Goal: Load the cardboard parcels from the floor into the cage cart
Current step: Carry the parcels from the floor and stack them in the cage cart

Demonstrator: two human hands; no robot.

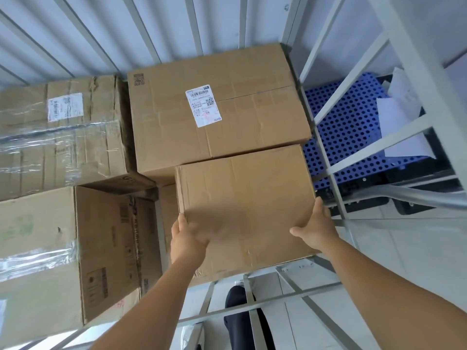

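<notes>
I hold a plain cardboard parcel between both hands inside the grey cage cart. My left hand grips its near left corner and my right hand presses its near right edge. Behind it lies a larger parcel with a white shipping label. A taped parcel with a label sits at the back left, and a big parcel stands at the near left. Whether the held parcel rests on something below is hidden.
The cart's bars rise on the far side and on the right. A blue perforated pallet with white papers lies outside the cart to the right. My dark trouser leg shows through the near bars above pale floor tiles.
</notes>
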